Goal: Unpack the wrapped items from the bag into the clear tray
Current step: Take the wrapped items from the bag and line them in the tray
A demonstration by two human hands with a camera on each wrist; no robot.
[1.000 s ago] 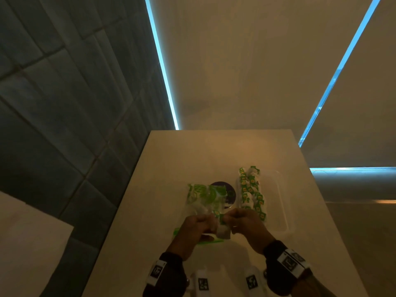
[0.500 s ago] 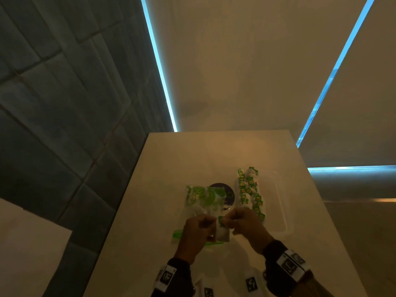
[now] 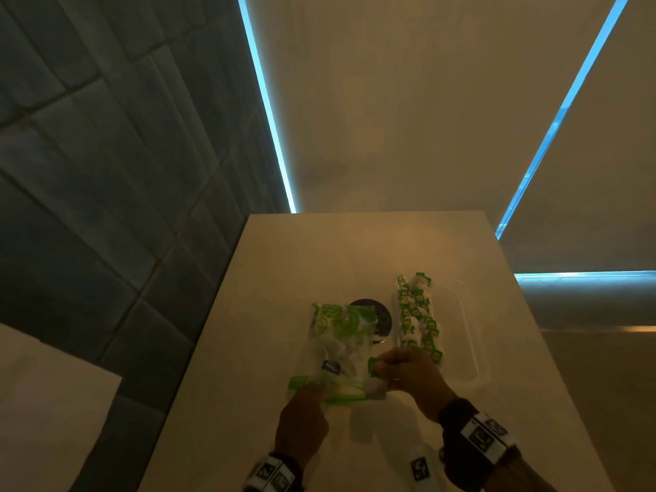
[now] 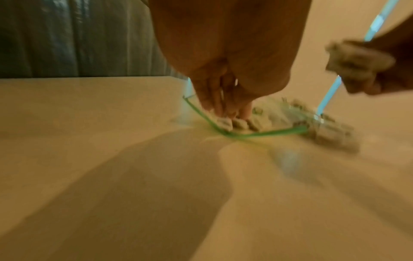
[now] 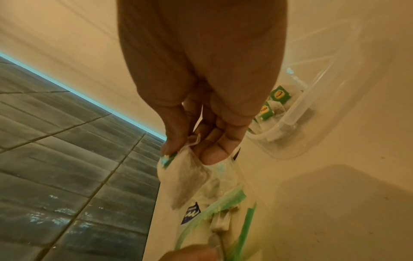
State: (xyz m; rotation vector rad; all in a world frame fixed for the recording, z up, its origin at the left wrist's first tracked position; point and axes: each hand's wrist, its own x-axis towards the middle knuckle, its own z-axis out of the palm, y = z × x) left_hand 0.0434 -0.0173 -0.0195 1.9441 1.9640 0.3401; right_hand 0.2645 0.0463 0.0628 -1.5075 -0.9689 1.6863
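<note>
A clear zip bag [image 3: 337, 346] with green print lies on the pale table, several wrapped tea bags still inside. My left hand [image 3: 312, 388] pinches the green zip edge [image 4: 245, 135] at its near mouth. Just right of the mouth, my right hand [image 3: 381, 376] pinches one wrapped tea bag [image 5: 185, 178] by its top, so it hangs clear of the zip bag [image 5: 214, 210]. The clear tray [image 3: 465, 335] stands right of the bag and holds a row of green-tagged tea bags [image 3: 417, 314] along its left side. The same tray [image 5: 317, 109] sits just beyond my right hand [image 5: 190, 151].
A dark round disc [image 3: 380, 314] lies on the table [image 3: 319, 261] between bag and tray, partly under the bag. The table's left edge drops to a dark tiled floor [image 3: 106, 207]. The tray's right half is bare plastic.
My right hand has drawn a tea bag out of the bag's mouth and moved slightly right. My left hand has slid back to the bag's near edge.
</note>
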